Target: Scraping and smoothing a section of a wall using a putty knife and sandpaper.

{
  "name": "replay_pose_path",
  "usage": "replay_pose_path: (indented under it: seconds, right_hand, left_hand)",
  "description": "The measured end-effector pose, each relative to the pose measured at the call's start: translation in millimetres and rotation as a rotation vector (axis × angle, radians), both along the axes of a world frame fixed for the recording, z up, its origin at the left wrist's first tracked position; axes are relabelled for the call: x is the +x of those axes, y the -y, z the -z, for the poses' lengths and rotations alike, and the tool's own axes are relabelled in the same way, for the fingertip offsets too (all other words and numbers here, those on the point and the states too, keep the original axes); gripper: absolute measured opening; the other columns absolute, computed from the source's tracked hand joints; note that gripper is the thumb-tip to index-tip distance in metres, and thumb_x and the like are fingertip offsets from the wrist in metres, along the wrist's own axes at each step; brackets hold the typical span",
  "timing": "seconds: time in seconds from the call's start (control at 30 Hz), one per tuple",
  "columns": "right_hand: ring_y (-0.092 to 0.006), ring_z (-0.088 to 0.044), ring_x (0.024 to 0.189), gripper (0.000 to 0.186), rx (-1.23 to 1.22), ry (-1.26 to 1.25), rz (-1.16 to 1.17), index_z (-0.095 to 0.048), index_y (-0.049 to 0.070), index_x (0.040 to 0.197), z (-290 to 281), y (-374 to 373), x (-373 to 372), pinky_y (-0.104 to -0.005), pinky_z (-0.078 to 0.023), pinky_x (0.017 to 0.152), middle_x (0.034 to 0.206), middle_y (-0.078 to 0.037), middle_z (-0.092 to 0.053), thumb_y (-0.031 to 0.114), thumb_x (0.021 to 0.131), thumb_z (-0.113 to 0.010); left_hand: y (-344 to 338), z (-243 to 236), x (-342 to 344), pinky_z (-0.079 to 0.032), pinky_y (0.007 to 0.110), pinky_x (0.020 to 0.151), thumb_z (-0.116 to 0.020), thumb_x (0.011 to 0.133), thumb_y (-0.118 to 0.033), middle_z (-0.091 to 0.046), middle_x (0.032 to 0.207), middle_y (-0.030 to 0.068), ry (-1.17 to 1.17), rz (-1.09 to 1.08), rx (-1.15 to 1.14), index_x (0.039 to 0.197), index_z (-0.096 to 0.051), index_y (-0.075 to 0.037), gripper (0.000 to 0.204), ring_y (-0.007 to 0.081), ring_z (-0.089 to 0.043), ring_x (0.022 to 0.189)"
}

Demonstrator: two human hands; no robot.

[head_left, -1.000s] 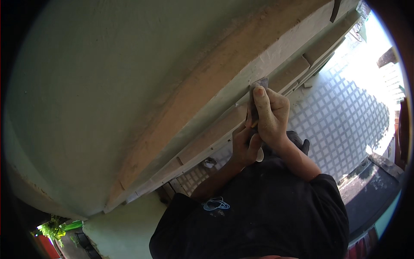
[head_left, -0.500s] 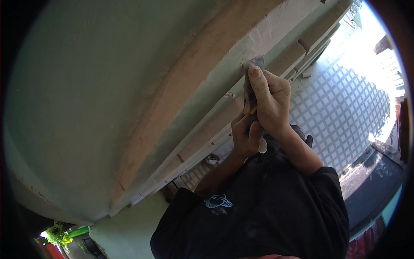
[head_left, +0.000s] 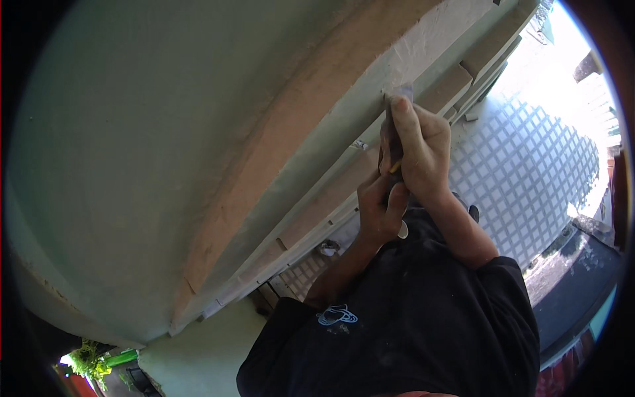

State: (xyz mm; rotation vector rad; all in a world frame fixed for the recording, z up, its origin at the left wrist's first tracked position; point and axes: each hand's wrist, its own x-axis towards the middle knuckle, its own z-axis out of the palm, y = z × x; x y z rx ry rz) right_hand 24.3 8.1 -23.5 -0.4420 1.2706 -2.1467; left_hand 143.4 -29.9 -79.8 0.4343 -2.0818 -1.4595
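A dark, flat-bladed scraper-like tool (head_left: 394, 137) is gripped in both hands, its tip against the pale, whitish-smeared edge of a long moulding (head_left: 291, 126). My right hand (head_left: 425, 142), dusty and pale, wraps the upper part with its thumb pressed along the blade. Below it, my left hand (head_left: 382, 206) closes round the lower part, and a pale rounded end shows beneath the fingers. A small yellow bit shows between the two hands. The tool's exact kind is partly hidden by the fingers.
A broad greenish wall surface (head_left: 126, 152) fills the left. Stepped ledges (head_left: 440, 92) run beside the moulding. Patterned lattice-like tiling (head_left: 522, 172) lies in bright light at the right, near a dark flat surface (head_left: 575, 284). A green plant (head_left: 89, 364) is at lower left.
Both hands and the tool have shifted slightly right, with the tip a little farther up along the moulding's pale edge. The grip looks the same.
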Motion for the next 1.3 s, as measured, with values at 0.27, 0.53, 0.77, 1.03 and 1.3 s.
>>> replay_pose_path:
  seconds: [0.27, 0.53, 0.77, 1.03, 1.3]
  right_hand:
    - [-0.0052, -0.048, 0.039, 0.051, -0.001, -0.032, 0.016, -0.058, 0.003, 0.071, 0, 1, 2, -0.0195, -0.038, 0.04, 0.053, -0.001, -0.053, 0.037, 0.108, -0.045]
    - [-0.0053, -0.048, 0.038, 0.051, -0.06, 0.04, 0.01, -0.055, 0.005, 0.069, 2, 3, 5, -0.0188, -0.039, 0.039, 0.052, -0.001, -0.053, 0.037, 0.107, -0.045]
    - [-0.0071, -0.049, 0.038, 0.052, -0.074, 0.002, 0.037, -0.054, 0.007, 0.067, -8, 5, 1, -0.02, -0.039, 0.039, 0.049, -0.001, -0.052, 0.038, 0.108, -0.044]
    - [-0.0063, -0.048, 0.037, 0.052, -0.021, 0.035, 0.065, -0.054, 0.006, 0.067, -8, 3, 7, -0.0197, -0.039, 0.038, 0.049, -0.001, -0.051, 0.037, 0.107, -0.045]
    - [-0.0045, -0.048, 0.041, 0.052, -0.127, 0.039, 0.057, -0.062, 0.001, 0.069, -3, 9, 2, -0.0204, -0.035, 0.039, 0.055, 0.0, -0.053, 0.04, 0.103, -0.056]
  left_hand:
    - [-2, 2, 2, -0.041, 0.034, 0.057, -0.055, 0.099, -0.038, -0.058, 0.08, 0.0134, -0.013, -0.006, 0.066, 0.087, -0.06, 0.006, 0.045, 0.0208, -0.057, 0.065]
    - [3, -2, 9, -0.041, 0.034, 0.057, -0.056, 0.098, -0.035, -0.058, 0.078, 0.0143, 0.033, 0.014, 0.038, 0.086, -0.059, 0.006, 0.042, 0.0214, -0.056, 0.063]
    - [4, -18, 2, -0.041, 0.034, 0.056, -0.057, 0.098, -0.03, -0.057, 0.078, 0.0138, 0.007, -0.016, -0.002, 0.089, -0.06, 0.007, 0.038, 0.02, -0.055, 0.063]
    - [0, -18, 11, -0.037, 0.031, 0.052, -0.056, 0.099, -0.036, -0.054, 0.072, 0.0082, 0.095, 0.018, 0.17, 0.086, -0.058, 0.005, 0.043, 0.0149, -0.052, 0.058]
    - [5, -15, -5, -0.035, 0.032, 0.05, -0.053, 0.1, -0.043, -0.052, 0.067, 0.0065, -0.033, -0.036, 0.028, 0.078, -0.055, 0.003, 0.051, 0.0142, -0.05, 0.056]
